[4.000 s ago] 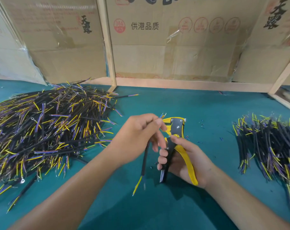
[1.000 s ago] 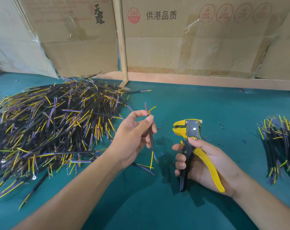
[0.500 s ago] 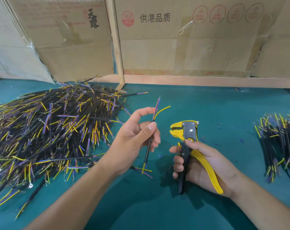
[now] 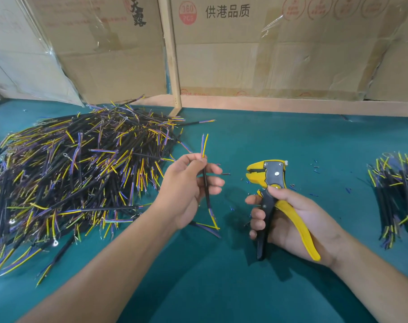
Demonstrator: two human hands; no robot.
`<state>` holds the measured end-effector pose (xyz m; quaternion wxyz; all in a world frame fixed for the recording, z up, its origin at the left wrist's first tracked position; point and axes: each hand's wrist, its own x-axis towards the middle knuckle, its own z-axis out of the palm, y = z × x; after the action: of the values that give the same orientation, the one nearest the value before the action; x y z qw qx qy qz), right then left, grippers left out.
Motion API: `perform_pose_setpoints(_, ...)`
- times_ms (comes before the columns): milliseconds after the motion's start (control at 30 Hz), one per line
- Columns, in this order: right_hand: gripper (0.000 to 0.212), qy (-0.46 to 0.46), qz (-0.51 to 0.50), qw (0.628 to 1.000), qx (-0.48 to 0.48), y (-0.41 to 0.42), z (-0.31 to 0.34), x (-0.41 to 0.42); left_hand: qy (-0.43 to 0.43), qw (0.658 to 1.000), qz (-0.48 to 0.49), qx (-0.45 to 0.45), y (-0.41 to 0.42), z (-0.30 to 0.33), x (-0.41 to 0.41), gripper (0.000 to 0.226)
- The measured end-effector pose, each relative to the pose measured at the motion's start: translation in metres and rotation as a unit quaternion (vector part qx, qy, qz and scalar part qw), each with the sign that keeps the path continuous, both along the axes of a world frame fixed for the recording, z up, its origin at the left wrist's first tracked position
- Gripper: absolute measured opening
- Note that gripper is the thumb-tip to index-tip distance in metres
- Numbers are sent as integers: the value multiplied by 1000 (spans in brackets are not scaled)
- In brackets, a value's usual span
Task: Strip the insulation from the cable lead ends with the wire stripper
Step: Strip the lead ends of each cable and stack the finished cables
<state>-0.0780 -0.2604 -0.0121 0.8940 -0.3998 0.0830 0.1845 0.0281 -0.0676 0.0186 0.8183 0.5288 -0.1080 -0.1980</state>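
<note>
Head view: my left hand pinches a black cable upright, its yellow and purple leads fanning above my fingertips. My right hand grips the wire stripper just beside it, apart, over the green worktop.

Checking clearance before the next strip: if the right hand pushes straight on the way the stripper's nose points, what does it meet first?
The wire stripper in the right hand points left, toward the cable the left hand pinches. Only bare green mat lies between, so likely that cable or those fingers; depth is unclear.
</note>
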Motion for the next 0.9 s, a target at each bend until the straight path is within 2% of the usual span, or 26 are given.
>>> perform_pose_setpoints(167,52,6,-15,1000,10,-2,1,1,29,999,18,-23,-5,-1,2,7)
perform_pose_setpoints(533,49,0,-7,1000,4,-2,0,2,14,998,-5,-56,-6,1,-2,7)
perform_pose_setpoints(600,49,-2,-8,1000,2,-2,0,2,-24,999,-16,-30,-5,2,-4,6)
perform_pose_setpoints(667,49,-4,-5,1000,1,-2,0,2,-105,994,-22,21,-4,3,-5,6)
perform_pose_setpoints(767,44,-4,-6,1000,0,-2,1,2,-234,968,-32,88,-2,4,-4,12)
perform_pose_setpoints(900,40,1,-9,1000,2,-2,1,1,-302,945,-49,117,1,3,-3,20)
